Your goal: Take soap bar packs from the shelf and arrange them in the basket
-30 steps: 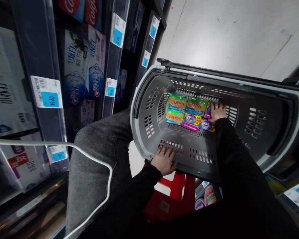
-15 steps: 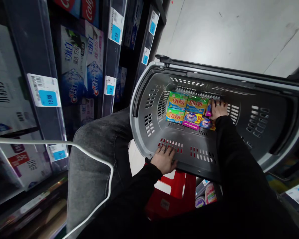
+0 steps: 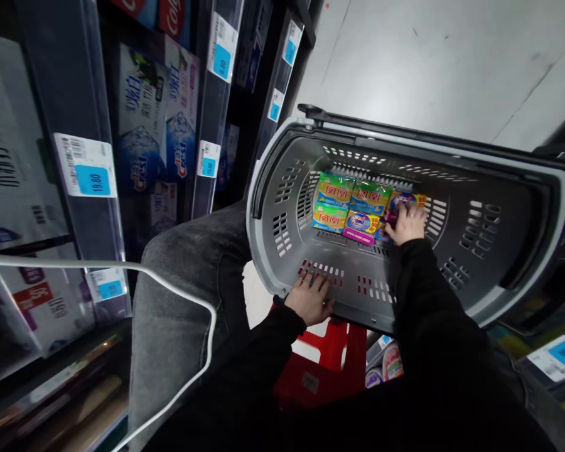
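A grey shopping basket (image 3: 358, 254) with slotted walls stands tilted towards me. My left hand (image 3: 309, 300) is hooked over its near rim, fingers bent down inside. At the right end of the packs on the basket floor, my right hand (image 3: 408, 224) is closed round an OMO soap pack (image 3: 383, 233), mostly covered by the fingers. Just beyond the fingertips lies a second OMO pack (image 3: 402, 199); a third OMO pack (image 3: 360, 224) is to the left. Several green-and-orange soap packs (image 3: 334, 190) fill the left side in two rows.
Left of me a shelf holds Crest toothpaste boxes (image 3: 144, 119) behind price tags (image 3: 88, 166). A white cable (image 3: 183, 292) crosses over my grey trouser leg (image 3: 169, 339). Beneath the basket is a red plastic stool-like object (image 3: 320, 370). Pale floor (image 3: 428, 69) lies beyond.
My right hand has shifted slightly left and nearer, from the far right OMO pack to the near one. The far pack's printed top now shows. My left hand keeps its place.
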The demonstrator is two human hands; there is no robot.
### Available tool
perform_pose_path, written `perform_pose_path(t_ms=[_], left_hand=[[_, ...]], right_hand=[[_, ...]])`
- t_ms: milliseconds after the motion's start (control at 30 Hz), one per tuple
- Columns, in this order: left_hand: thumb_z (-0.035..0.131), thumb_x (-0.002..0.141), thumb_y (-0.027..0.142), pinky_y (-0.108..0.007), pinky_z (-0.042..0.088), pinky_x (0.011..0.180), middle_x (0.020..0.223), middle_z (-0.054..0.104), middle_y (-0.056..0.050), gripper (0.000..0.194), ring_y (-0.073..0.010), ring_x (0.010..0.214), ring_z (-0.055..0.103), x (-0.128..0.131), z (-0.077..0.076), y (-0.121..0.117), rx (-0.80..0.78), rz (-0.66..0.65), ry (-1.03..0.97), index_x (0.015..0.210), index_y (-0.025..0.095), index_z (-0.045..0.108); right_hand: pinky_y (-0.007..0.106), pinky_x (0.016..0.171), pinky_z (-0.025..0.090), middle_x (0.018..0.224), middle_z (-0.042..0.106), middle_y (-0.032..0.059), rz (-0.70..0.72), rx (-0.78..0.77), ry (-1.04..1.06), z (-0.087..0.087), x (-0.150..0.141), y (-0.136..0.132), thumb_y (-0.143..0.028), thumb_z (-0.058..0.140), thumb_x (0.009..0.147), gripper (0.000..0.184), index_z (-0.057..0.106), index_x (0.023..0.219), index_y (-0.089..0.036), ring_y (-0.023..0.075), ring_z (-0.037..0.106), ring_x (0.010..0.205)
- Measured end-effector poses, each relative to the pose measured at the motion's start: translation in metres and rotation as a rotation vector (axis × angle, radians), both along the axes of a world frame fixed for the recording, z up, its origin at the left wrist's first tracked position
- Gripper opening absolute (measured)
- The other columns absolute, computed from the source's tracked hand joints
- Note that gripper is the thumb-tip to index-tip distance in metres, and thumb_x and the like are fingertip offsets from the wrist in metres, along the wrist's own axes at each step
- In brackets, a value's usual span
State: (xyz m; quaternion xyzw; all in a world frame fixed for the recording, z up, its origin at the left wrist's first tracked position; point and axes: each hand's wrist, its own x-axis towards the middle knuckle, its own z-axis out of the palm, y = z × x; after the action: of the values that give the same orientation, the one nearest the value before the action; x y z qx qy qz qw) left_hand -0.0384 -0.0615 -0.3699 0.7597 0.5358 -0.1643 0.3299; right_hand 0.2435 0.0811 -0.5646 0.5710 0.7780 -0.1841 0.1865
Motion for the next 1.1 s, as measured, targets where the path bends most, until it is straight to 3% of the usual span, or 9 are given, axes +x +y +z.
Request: perform_pose_path(t_ms=[67,167,333,567,633,733,800,933,1100], left_hand=[[0.052,0.084,0.045,-0.047,0.045,0.093,0.117,0.066,-0.010,0.050,-0.0335,0.106,0.057,0.000,-0.001,0.000,-0.005,0.004,0.001,0.122,0.013,0.062],[0.053,0.084,0.044,-0.047,0.045,0.094,0.117,0.066,-0.010,0.049,-0.0330,0.105,0.057,0.000,-0.001,-0.002,0.011,0.014,0.000,0.121,0.014,0.062],[0.055,0.083,0.045,-0.046,0.044,0.095,0.116,0.066,-0.009,0.050,-0.0327,0.106,0.057,0.000,-0.003,-0.004,0.043,0.014,-0.014,0.121,0.013,0.062],[0.054,0.084,0.045,-0.048,0.042,0.097,0.120,0.064,-0.010,0.051,-0.0328,0.108,0.056,0.000,-0.002,-0.004,0.005,0.019,-0.011,0.123,0.014,0.061],[0.054,0.084,0.044,-0.048,0.042,0.097,0.119,0.064,-0.011,0.050,-0.0326,0.108,0.056,-0.001,-0.001,-0.002,-0.011,0.019,-0.010,0.123,0.013,0.061],[0.054,0.084,0.044,-0.048,0.043,0.096,0.117,0.065,-0.012,0.050,-0.0328,0.107,0.056,-0.001,-0.001,-0.001,-0.014,0.013,-0.010,0.122,0.013,0.062],[0.053,0.084,0.043,-0.048,0.044,0.095,0.118,0.065,-0.011,0.049,-0.0336,0.108,0.056,0.000,-0.001,-0.001,-0.007,0.012,-0.009,0.122,0.013,0.062],[0.052,0.085,0.043,-0.048,0.043,0.096,0.120,0.064,-0.011,0.050,-0.0343,0.110,0.055,0.000,-0.002,-0.002,-0.011,0.012,-0.004,0.123,0.013,0.061],[0.053,0.084,0.043,-0.047,0.043,0.097,0.119,0.065,-0.011,0.049,-0.0333,0.110,0.056,0.000,-0.002,-0.003,0.002,0.016,-0.005,0.123,0.013,0.062]], right_hand=[[0.052,0.093,0.027,0.120,0.048,0.0252,0.063,-0.070,-0.005,0.004,0.001,-0.023,-0.043,0.050,0.083,0.060,0.047,0.128,-0.003,0.0367,0.040,0.108],[0.048,0.092,0.029,0.117,0.052,0.0222,0.176,-0.152,-0.044,-0.002,0.000,-0.044,-0.034,0.051,0.083,0.053,0.050,0.127,-0.004,0.0339,0.043,0.105],[0.046,0.085,0.033,0.119,0.054,0.0231,0.033,-0.178,-0.138,-0.019,-0.010,-0.048,-0.017,0.024,0.093,0.046,0.053,0.126,-0.004,0.0328,0.049,0.099],[0.055,0.099,0.026,0.123,0.052,0.0228,-0.110,-0.061,-0.068,-0.018,-0.008,-0.051,-0.020,0.032,0.091,0.045,0.052,0.130,-0.009,0.0375,0.043,0.113],[0.058,0.100,0.024,0.129,0.047,0.0242,-0.195,-0.051,-0.060,-0.016,-0.007,-0.051,-0.029,0.045,0.087,0.048,0.048,0.132,-0.010,0.0399,0.039,0.117],[0.059,0.101,0.026,0.138,0.032,0.0299,-0.440,-0.014,0.012,-0.014,-0.004,-0.049,-0.046,0.065,0.073,0.085,0.032,0.140,-0.003,0.0434,0.032,0.121],[0.058,0.103,0.025,0.140,0.025,0.0330,-0.612,0.017,0.095,-0.013,-0.003,-0.044,-0.054,0.064,0.072,0.099,0.022,0.142,0.002,0.0437,0.027,0.126],[0.057,0.107,0.019,0.136,0.032,0.0348,-0.887,-0.016,0.117,-0.017,-0.003,-0.028,-0.048,0.048,0.083,0.082,0.023,0.140,0.006,0.0425,0.027,0.129],[0.052,0.106,0.026,0.127,0.044,0.0328,-0.983,0.019,-0.010,-0.026,-0.011,-0.013,-0.049,0.062,0.076,0.079,0.041,0.130,0.005,0.0421,0.037,0.122]])
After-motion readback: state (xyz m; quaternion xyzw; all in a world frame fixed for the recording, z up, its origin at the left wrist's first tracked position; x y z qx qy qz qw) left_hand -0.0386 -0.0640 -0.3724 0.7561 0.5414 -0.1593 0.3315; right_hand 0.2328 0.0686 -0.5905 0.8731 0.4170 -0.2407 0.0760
